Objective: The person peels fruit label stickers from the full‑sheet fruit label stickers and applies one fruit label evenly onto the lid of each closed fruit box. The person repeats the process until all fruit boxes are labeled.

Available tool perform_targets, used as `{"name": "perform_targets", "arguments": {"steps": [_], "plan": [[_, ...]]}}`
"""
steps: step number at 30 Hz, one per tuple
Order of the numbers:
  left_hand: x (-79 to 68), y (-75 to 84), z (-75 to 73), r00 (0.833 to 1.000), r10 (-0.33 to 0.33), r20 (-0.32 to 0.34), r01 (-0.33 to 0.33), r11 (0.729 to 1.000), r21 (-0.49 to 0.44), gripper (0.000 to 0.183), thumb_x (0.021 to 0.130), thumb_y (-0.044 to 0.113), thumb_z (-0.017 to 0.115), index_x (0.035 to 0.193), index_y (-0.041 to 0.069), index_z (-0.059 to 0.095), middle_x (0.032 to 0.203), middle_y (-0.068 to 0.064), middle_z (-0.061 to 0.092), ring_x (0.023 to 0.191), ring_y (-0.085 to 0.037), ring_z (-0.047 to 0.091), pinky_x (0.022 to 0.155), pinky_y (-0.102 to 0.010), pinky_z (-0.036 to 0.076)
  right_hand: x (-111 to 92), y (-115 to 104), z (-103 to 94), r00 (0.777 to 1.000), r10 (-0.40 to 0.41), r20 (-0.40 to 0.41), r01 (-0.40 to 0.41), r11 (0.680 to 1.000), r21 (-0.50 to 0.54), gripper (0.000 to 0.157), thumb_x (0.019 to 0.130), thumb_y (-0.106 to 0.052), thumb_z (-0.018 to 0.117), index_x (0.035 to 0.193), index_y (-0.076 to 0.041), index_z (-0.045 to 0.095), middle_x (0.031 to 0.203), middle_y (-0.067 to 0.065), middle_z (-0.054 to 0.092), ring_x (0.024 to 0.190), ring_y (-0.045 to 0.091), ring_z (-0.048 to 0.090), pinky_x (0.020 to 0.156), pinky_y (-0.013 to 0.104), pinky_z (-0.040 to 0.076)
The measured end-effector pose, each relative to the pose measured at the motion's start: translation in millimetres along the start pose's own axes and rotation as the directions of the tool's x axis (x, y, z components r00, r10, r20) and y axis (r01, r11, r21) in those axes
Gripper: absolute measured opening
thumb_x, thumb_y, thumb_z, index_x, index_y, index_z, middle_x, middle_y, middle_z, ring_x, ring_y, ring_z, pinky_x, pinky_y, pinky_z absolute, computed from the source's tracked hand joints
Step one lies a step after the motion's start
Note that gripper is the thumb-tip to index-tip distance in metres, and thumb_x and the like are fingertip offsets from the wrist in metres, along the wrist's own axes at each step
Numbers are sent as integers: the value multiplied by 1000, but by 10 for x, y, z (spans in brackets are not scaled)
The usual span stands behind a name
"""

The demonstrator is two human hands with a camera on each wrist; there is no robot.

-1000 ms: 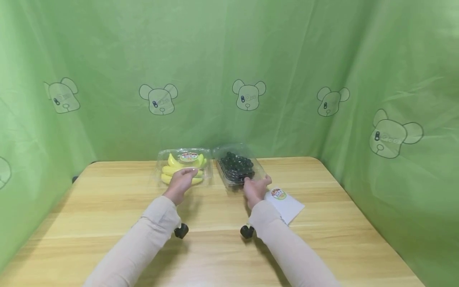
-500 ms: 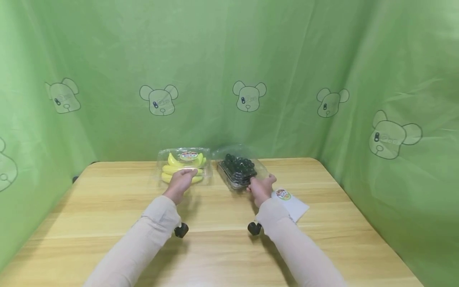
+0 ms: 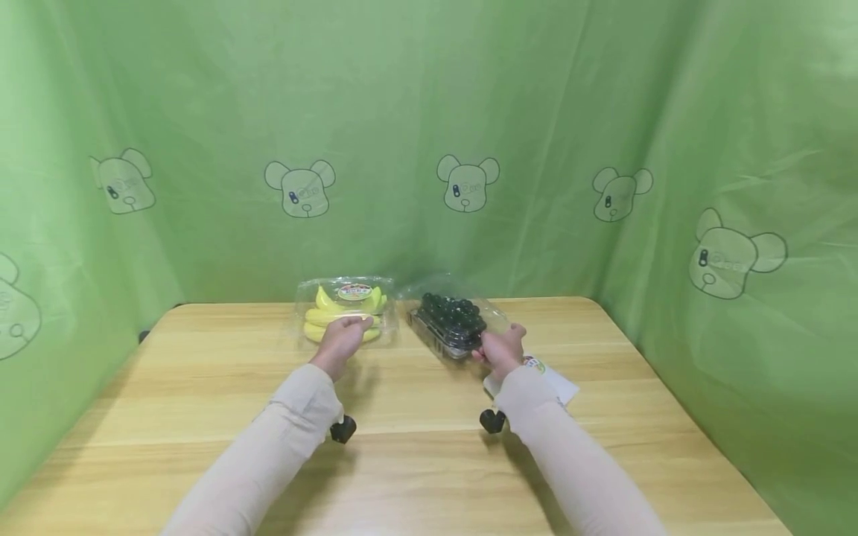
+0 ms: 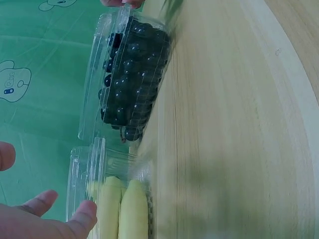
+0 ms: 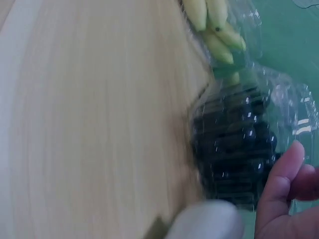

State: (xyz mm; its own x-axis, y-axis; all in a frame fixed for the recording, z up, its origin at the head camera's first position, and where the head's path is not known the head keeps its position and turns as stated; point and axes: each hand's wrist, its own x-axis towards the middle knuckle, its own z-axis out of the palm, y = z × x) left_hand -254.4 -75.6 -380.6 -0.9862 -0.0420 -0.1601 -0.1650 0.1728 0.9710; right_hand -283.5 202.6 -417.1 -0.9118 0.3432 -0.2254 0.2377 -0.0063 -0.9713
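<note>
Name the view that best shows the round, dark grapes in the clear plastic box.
Left wrist: the round, dark grapes appear large, individually distinct. Head shows a small cluster; right wrist shows them close, but less distinct.

Green curtains hang behind a wood-grained table.

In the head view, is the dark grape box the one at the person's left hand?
No, the left hand is at the clear banana box, while the dark grape box is at the right hand.
</note>
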Motion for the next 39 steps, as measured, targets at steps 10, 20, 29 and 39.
{"name": "perform_targets", "arguments": {"steps": [10,20,29,39], "plan": [[6,15,76,1000,-9,1,9,1000,5,58,97,31,55,143,-1,38,146,-21,40,133,-40,37,111,-54,29,50,-1,-128,1000,-3,-5,3,999,-43,78,88,3,53,150,-8,7,119,26,44,61,13,53,66,31,60],[18,26,219,1000,-11,22,12,1000,-28,58,97,33,55,143,1,40,144,-20,43,132,-40,39,111,-55,30,66,-17,-257,999,-30,42,35,991,-128,73,93,-6,54,150,-5,8,102,18,48,58,12,51,53,23,54],[2,68,339,999,-18,51,20,999,-31,52,98,35,55,141,6,45,144,-17,44,134,-39,36,110,-59,28,91,-30,-347,998,-68,16,70,974,-217,72,92,-9,54,153,-5,15,108,18,52,57,11,52,51,22,51],[9,58,441,997,-35,65,39,998,-59,56,97,36,56,143,8,43,147,-17,40,135,-40,34,109,-63,26,112,-48,-450,996,-71,48,82,957,-277,71,92,-9,53,153,-3,17,131,26,47,64,15,54,60,29,53]]}}
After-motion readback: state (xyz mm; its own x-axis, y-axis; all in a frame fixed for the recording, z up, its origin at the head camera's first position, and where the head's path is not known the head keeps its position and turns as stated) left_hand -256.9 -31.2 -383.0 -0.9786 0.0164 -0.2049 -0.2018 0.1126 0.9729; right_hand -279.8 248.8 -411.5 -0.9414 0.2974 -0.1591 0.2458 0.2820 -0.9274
